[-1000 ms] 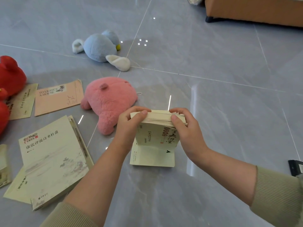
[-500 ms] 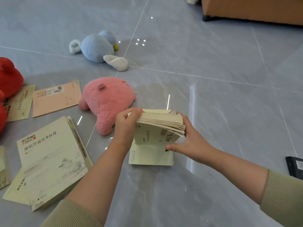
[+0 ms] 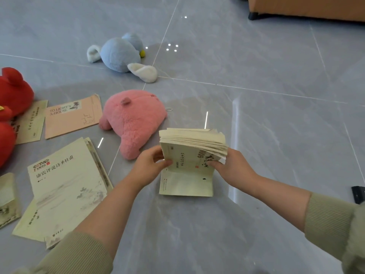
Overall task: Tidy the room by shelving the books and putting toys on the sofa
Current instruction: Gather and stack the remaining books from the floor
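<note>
A cream paperback (image 3: 187,161) stands half open on the grey floor in front of me, its page block lifted and its cover flap lying flat. My left hand (image 3: 150,167) pinches its left edge by the spine. My right hand (image 3: 233,168) holds it from the right, under the fanned pages. A pink plush toy (image 3: 134,119) lies just left of the book. Farther back lies a blue plush toy (image 3: 120,54), and a red plush toy (image 3: 11,103) sits at the left edge. Several other books lie to the left: a large cream one (image 3: 65,186) and a peach one (image 3: 73,117).
The orange sofa base (image 3: 306,8) with a black foot stands at the top right. A dark object (image 3: 358,194) lies on the floor at the right edge. More cream books (image 3: 31,121) lie by the red toy. Grey tiled floor (image 3: 256,76) stretches to the right.
My left hand has slid from the top of the page block down to the left edge. My right hand has dropped from the top to under the pages, which now fan out.
</note>
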`<state>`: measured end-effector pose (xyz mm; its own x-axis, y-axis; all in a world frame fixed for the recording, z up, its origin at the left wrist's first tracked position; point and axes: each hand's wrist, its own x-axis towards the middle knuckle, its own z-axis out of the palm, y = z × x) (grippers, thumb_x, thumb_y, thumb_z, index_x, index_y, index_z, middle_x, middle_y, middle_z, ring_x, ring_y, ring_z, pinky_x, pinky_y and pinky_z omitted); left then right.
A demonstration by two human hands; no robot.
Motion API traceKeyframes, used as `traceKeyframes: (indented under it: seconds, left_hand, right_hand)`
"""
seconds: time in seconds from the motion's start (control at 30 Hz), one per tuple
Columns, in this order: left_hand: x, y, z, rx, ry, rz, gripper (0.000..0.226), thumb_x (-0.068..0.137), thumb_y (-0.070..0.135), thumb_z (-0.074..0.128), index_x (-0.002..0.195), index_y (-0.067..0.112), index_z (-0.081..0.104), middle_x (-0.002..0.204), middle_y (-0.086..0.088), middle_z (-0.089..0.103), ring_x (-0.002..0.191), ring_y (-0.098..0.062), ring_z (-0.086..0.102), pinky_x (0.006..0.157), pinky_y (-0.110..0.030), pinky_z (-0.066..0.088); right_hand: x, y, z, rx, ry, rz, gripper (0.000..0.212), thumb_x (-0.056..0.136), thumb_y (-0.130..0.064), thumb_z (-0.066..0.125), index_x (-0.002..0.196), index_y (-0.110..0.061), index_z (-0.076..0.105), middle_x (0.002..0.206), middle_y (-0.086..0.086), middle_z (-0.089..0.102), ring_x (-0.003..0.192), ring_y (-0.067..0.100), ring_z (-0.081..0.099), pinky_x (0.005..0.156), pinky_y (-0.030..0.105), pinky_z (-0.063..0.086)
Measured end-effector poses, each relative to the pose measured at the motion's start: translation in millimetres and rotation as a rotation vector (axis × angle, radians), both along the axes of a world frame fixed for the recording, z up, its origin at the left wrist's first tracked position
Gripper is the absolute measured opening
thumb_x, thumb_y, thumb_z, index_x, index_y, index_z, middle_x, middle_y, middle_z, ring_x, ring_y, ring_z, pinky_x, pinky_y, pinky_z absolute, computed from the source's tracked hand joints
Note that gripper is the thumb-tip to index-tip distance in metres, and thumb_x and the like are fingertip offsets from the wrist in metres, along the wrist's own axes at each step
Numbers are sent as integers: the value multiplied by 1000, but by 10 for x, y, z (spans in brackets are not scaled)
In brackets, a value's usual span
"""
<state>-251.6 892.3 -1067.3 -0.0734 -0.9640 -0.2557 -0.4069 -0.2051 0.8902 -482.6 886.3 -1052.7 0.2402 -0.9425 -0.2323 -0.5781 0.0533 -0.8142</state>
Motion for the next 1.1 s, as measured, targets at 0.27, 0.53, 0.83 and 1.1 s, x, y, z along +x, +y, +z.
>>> traceKeyframes:
  seconds: [0.27,0.53,0.83,1.1]
  left_hand:
    - [52,-138,13,293,127,127,10,93,12,57,93,13,66,90,-2,70,79,-14,67,66,-22,57]
    - [48,-65,-264,468,-47,178,12,91,14,60,83,8,66,82,-9,68,62,-14,63,50,-21,53]
    - [9,-143,-319,450,-311,109,18,86,20,65,85,3,67,84,-15,72,74,-29,71,73,-41,59]
    - [62,-66,-329,326,-561,64,31,76,45,71,83,19,57,78,2,67,68,-20,68,72,-37,57]
  right_hand:
    - [152,-274,-31,374,-230,-255,6,94,-15,58,93,-14,63,98,6,71,86,21,69,77,34,58]
    - [338,-238,-311,559,-29,-239,10,96,-18,54,97,-10,60,91,6,66,77,21,64,57,27,54]
    - [335,-334,-359,520,179,-157,14,94,-23,56,94,-10,61,85,5,67,63,23,66,47,28,55]
    - [380,-402,-85,138,958,290,40,92,-49,50,68,-18,42,64,-5,46,63,17,52,52,24,37]
